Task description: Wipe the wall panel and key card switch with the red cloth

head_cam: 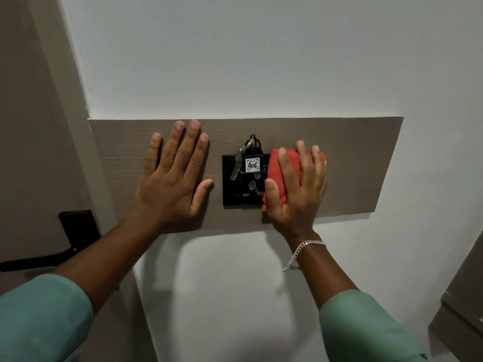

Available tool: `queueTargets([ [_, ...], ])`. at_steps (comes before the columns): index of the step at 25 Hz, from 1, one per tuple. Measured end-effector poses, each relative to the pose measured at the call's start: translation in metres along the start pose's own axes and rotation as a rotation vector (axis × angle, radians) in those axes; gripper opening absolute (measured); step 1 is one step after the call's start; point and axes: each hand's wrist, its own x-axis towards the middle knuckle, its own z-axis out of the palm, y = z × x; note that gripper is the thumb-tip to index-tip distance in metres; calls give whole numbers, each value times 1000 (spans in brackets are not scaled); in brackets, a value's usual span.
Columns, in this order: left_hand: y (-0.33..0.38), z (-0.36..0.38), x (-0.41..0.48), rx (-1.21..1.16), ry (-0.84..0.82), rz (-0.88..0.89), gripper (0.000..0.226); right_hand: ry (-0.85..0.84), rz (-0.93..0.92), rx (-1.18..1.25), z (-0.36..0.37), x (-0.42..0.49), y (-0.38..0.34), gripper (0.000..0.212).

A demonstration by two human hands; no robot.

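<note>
Wall panel (352,163): grey-brown wood-grain strip across the middle of the frame, on a white wall (248,56).
Key card switch (230,189): black plate at panel centre; its slot holds a black key tag (252,164) marked 406, with a key (236,165) hanging from the ring.
Red cloth (278,168): bunched, pressed over the switch's right edge and the panel beside it.
Right hand (298,189): grasping the cloth, fingers spread over it.
Left hand (173,173): released, flat on the panel, left of the switch.
Door handle (65,246): black, lower left.
</note>
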Motion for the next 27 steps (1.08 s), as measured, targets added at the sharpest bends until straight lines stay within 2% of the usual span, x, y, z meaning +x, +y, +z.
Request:
queueTargets([
  [2,0,-1,0,7,4,7,78,-55,-62,-23,-10,-6,16,51],
  [6,1,-1,0,3,-3,1,78,45,259,1,6,12,-11,50],
  [11,0,-1,0,1,-4,1,78,-73,-24,-20,-7,-24,8,53],
  [13,0,-1,0,7,6,1,77,-63,63,3,-9,-24,15,52],
  [16,1,0,-1,-3,-1,-2,77,62,255,77,2,1,-2,48],
  [18,2,0,-1,-9,-7,-2,78,42,123,68,4,10,-4,48],
  [20,1,1,-1,-18,-11,-6,78,-42,-106,28,0,0,9,53],
  [22,0,1,-2,-12,-7,-9,77,-135,-237,-4,-9,-13,28,60],
  [24,1,0,-1,-7,-7,-6,77,-201,-240,-13,-17,-22,44,63],
  [27,1,-2,0,-6,-12,6,77,-186,-93,61,-29,-35,48,57],
])
